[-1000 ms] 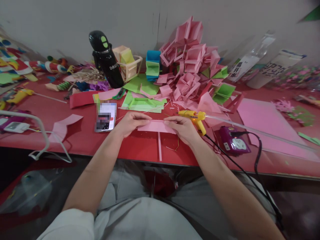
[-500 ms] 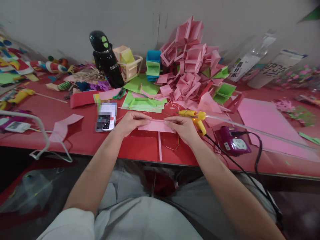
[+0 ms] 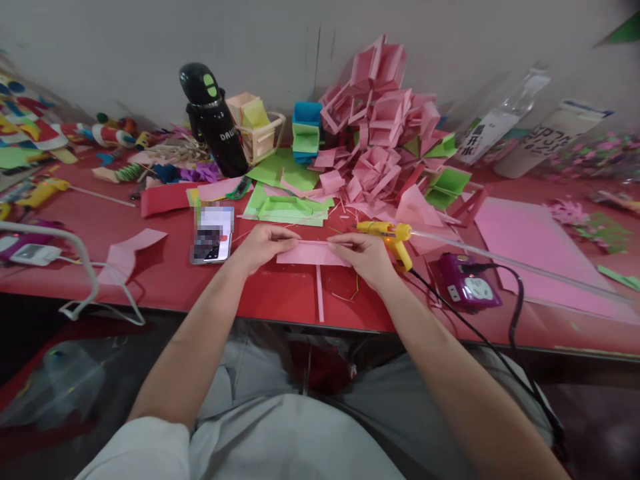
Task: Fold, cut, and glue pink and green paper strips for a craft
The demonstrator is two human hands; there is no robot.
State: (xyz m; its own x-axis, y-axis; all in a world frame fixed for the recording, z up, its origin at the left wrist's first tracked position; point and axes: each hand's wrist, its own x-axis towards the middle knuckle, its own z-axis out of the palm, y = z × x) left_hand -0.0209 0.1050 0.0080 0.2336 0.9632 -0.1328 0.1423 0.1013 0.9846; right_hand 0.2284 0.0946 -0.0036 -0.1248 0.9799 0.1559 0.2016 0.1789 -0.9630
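A strip of pink paper [image 3: 314,255] is stretched between my two hands, its far edge folded or rolled into a narrow band. My left hand [image 3: 267,248] pinches its left end between thumb and fingers. At the other end, my right hand [image 3: 364,253] grips the paper in the same way. Below the strip, a thin pink paper stick [image 3: 320,297] lies on the red table, pointing toward me; its upper end is hidden by the strip. Just beyond my right hand rests a yellow hot glue gun [image 3: 387,233] with a long clear glue stick in its back.
A phone [image 3: 214,233] lies left of my hands. Behind stand a black bottle [image 3: 215,123], green paper sheets [image 3: 287,200] and a heap of folded pink paper [image 3: 380,127]. To the right are a purple power socket [image 3: 469,283] with black cable and a large pink sheet [image 3: 540,257].
My left fingers have shifted very slightly left along the paper's far edge. Both hands keep their hold, and nothing else has visibly moved.
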